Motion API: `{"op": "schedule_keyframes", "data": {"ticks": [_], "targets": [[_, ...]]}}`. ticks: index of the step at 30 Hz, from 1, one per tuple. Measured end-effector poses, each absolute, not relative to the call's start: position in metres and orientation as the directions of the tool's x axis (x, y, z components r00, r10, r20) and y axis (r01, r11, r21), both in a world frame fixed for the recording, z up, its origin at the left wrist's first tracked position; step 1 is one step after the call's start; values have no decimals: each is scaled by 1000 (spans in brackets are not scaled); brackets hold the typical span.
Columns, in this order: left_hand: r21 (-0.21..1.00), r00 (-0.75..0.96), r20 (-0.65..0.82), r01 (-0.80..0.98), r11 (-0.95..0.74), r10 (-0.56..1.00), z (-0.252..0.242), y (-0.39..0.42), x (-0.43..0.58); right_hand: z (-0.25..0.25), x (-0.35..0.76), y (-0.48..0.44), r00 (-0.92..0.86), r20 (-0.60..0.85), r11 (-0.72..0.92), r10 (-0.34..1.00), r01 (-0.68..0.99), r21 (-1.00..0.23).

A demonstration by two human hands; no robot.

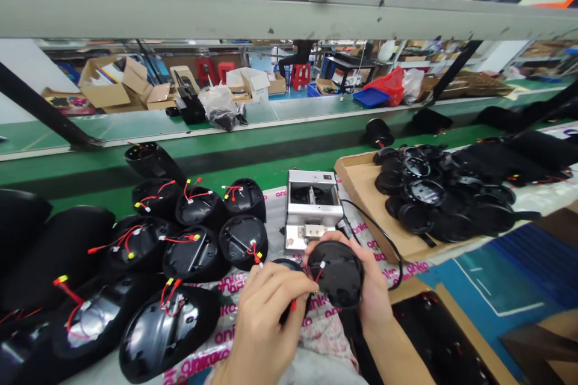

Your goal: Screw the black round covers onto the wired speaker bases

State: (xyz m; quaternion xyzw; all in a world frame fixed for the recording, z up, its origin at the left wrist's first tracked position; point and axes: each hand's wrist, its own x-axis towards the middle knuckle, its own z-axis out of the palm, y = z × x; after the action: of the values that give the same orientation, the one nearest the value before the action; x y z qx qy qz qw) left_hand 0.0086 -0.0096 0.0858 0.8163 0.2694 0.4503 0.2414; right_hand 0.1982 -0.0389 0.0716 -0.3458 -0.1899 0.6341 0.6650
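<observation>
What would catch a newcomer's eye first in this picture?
Probably the crowd of glossy black domed shells trailing red wires on the left of the bench. Next comes the round black piece at bottom centre, held between the left hand and right hand. Just above them sits a small silver machine, and to the right a cardboard tray is piled with black round parts.

Grey metal shelf rail point(289, 12), green conveyor bench point(135, 126), red plastic stools point(300, 76), cardboard boxes point(103, 87) beyond
</observation>
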Motion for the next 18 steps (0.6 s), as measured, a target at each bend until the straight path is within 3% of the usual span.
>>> {"op": "schedule_keyframes", "data": {"ticks": [13, 18], "targets": [[605, 370, 666, 243, -759, 648, 77, -9, 15, 88, 208, -39, 211, -79, 56, 974, -567, -822], [600, 376, 670, 233, -765, 640, 76, -10, 14, 101, 205, -48, 336, -35, 118, 941, -425, -898]]}}
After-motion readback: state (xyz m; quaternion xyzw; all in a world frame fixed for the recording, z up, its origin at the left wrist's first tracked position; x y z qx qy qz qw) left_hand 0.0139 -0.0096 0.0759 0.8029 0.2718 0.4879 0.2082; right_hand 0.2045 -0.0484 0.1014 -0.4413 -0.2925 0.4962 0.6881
